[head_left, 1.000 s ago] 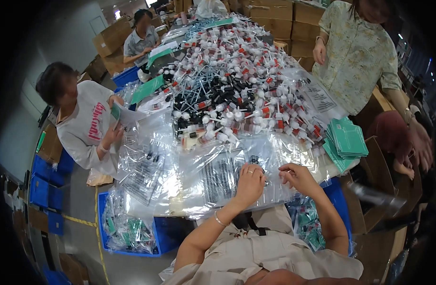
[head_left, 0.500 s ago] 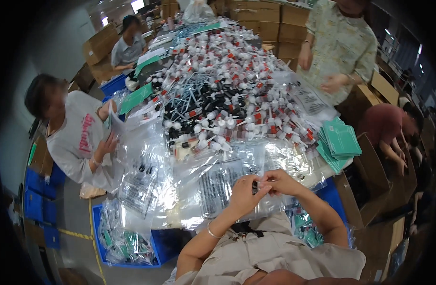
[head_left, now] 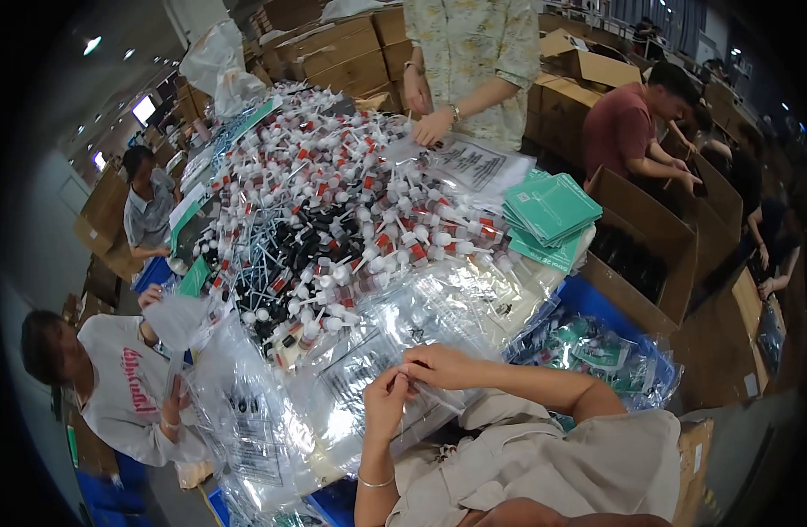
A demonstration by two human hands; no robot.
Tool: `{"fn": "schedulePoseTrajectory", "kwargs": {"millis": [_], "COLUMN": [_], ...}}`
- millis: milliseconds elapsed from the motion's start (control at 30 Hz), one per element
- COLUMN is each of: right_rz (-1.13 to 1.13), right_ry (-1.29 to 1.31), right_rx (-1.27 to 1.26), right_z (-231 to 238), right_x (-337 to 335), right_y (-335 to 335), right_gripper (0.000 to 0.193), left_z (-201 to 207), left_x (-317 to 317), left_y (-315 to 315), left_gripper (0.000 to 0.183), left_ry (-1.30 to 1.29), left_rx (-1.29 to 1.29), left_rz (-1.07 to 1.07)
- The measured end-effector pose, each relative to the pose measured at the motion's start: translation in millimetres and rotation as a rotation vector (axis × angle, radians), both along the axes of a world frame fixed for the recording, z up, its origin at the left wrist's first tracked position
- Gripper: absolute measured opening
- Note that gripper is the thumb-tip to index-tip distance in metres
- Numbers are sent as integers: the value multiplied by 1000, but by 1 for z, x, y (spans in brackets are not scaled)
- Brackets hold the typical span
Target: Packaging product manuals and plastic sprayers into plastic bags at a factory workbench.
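My left hand and my right hand meet at the fingertips over the near edge of the table. Both are closed, pinching the edge of a clear plastic bag that hangs below my right hand. Whether anything is inside it I cannot make out. Under and beyond my hands lie flat clear printed bags. Past these rises a big heap of small white-capped pieces, some with red parts. Black pieces and thin grey-blue sticks lie among them.
Green cards are stacked at the table's right corner. A blue bin of filled bags stands by my right arm, with an open carton behind it. Co-workers stand at left and across the table.
My view has swung to the right. My hands stay together, with my left hand now lower and my right hand above it. The co-worker across now reaches onto a printed bag.
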State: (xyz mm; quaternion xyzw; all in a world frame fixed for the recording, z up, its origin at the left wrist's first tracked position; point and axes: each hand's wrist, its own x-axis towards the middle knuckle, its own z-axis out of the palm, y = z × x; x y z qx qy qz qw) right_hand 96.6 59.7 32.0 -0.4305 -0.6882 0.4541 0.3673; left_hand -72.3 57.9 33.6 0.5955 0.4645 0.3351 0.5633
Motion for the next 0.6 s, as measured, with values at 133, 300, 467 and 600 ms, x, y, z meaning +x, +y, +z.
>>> {"fn": "schedulePoseTrajectory", "kwargs": {"millis": [133,300,467,600], "right_rz": [-46,-109,-60,-130], "right_ry": [-61,72,193,243], "right_rx": [134,281,-102,-135], "right_z": [-1,-8,1,5], "right_x": [-4,-16,-14,-22], "right_y": [-2,-9,-4,-2], "right_gripper": [27,26,26,26], "left_z": [5,-13,7,-9], "left_x": [5,-16,0,-8], "left_y": [1,13,13,30], "left_gripper": [14,12,7,11], "left_ry": [-42,370,-190,122], "left_rx": [-19,331,179,743], "left_rz": [12,138,284,-23]}}
